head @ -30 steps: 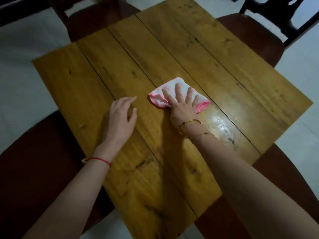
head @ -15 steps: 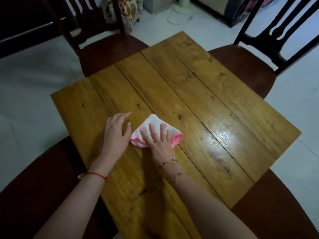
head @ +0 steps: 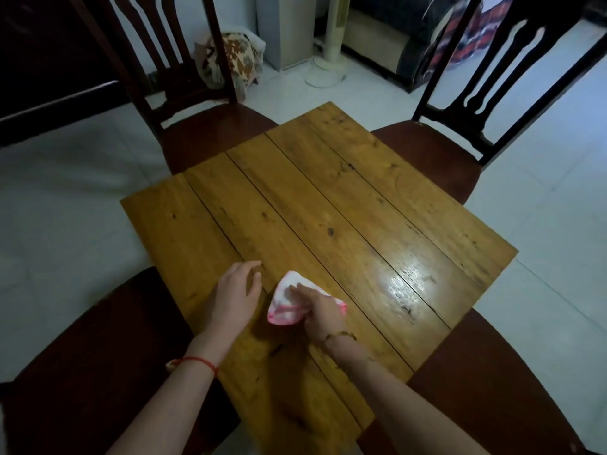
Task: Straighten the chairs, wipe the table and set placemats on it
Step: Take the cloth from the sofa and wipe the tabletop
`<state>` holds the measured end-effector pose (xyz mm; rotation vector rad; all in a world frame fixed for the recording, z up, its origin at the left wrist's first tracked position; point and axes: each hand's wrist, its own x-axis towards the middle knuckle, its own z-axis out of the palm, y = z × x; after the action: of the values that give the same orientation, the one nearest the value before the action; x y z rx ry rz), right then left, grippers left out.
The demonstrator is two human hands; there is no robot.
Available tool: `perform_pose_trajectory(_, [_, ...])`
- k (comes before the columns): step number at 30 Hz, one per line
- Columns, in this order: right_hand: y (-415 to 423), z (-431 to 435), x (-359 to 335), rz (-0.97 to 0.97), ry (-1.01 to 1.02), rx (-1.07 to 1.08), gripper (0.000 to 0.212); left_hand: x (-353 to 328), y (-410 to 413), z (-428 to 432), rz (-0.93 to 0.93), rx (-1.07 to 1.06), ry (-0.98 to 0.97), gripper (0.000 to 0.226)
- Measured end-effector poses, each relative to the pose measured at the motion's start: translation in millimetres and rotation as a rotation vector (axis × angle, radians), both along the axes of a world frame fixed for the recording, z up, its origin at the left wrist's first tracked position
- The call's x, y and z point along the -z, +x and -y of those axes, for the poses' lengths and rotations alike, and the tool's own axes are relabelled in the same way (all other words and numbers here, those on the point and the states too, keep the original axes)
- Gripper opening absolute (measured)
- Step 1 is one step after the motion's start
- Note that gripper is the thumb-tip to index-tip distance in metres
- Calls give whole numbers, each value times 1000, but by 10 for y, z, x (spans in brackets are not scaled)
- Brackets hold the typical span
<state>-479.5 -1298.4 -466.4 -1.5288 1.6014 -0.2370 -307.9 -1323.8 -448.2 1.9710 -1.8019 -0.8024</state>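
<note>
Bare desk (head: 328, 198), right hand (head: 320, 311) bunching the cloth (head: 289, 307) near its near corner, left hand (head: 235, 295) flat and empty; that loose wad risks missing patches.

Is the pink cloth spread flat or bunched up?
Bunched up: the cloth sits as a small folded wad under the right hand, layered pink edges showing.

a single head-worn wide-angle view looks forward and steeply down from above the near corner of the wooden table (head: 328, 205). the forearms enter from the bottom edge, close to the lens. two chair backs and the tiled floor (head: 65, 198) fill the far, upper part.
</note>
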Motion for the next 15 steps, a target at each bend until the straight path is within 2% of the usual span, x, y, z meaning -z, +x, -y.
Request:
perform_pose_trajectory(1, [-6,29,-111,52,32,154,55,-50,-13,-23,-7,-21,53,34])
perform_pose_trajectory(3, [-38,83,-377,195,125,367,46,-236,-85,-38,-36,-72,217,49])
perform_pose_trajectory(5, [-65,140,-629,308,147,435,38,-414,-191,-4,-166,-186,412,66])
perform_pose_trajectory(7, [-70,147,-880,341,26,398,39,-645,-300,64,-484,-314,564,72])
perform_pose_trajectory(10, [-77,81,-1204,273,-233,246,48,-1067,-441,186,-856,-322,593,64])
perform_pose_trajectory(13, [-148,81,-1533,158,-389,104,64,-1529,-555,294,-1031,-263,568,60])
perform_pose_trajectory(15, [-199,86,-1731,102,-446,-1,68,-1809,-608,334,-1051,-216,530,49])
